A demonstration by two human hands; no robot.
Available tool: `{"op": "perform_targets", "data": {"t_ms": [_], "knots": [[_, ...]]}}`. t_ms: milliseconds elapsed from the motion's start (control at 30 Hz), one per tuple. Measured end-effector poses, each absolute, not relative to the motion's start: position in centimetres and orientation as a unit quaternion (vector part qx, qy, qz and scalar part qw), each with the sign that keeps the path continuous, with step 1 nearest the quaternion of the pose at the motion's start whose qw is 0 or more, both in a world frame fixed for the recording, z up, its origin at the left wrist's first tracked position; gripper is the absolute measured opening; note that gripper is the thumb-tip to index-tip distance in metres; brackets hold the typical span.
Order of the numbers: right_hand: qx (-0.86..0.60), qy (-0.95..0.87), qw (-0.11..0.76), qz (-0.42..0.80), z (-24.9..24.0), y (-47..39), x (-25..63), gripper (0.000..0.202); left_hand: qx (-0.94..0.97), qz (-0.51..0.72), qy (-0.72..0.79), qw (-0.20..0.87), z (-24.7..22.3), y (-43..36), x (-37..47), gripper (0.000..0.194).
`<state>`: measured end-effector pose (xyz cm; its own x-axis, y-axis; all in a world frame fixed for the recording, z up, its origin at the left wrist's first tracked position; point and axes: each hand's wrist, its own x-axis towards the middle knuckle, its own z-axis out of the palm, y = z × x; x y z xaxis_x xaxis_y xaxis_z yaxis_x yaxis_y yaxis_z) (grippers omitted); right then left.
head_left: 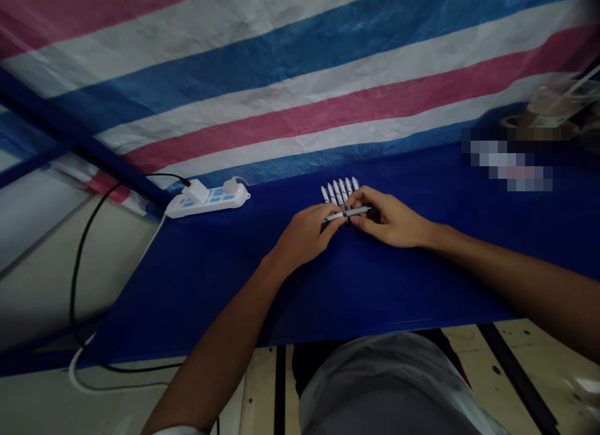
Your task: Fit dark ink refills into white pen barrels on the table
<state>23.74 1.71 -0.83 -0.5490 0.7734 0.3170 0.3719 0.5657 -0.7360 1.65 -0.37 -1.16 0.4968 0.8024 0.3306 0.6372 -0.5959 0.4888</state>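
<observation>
Between my two hands a pen (359,211) with a white and grey barrel lies nearly level, just above the blue tabletop. My left hand (309,232) pinches its left end between thumb and fingers. On the other end, the thumb and fingers of my right hand (387,219) are closed around the grey part. Right behind my fingers, several white pens (341,189) lie side by side in a row on the table. Their near ends are partly hidden by my hands and the held pen.
A white power strip (209,200) with two plugs sits at the table's back left, its cables running off the left edge. At the far right stands a plastic cup (555,104), near a blurred-out patch. A striped tarp (290,122) hangs behind the blue table (375,291).
</observation>
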Motion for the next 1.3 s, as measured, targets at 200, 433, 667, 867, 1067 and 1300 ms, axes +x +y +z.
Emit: {"op": "perform_targets", "data": {"t_ms": [200,433,667,867,1067,1300], "knots": [[-0.343,-0.835,0.341,0.261,-0.9,2.2,24.1,0.029,0.859,0.251,0.431,0.118,-0.9,-0.3,1.3,0.028],[-0.343,-0.841,0.335,0.252,-1.1,2.3,24.3,0.04,0.857,0.238,0.442,0.116,-1.0,-0.1,1.0,0.027],[-0.327,-0.851,0.339,0.233,-0.9,2.4,24.6,0.036,0.852,0.23,0.456,0.111,-0.6,-0.2,0.9,0.025],[-0.333,-0.848,0.338,0.238,-1.0,2.5,24.7,0.036,0.855,0.229,0.453,0.109,-0.6,-0.2,0.7,0.024],[-0.306,-0.861,0.34,0.223,-0.9,2.5,24.5,0.028,0.857,0.229,0.446,0.117,-0.7,-0.1,0.7,0.022],[-0.316,-0.878,0.272,0.234,-0.1,2.4,24.9,0.028,0.857,0.244,0.433,0.134,-1.0,0.1,0.6,0.026]]}}
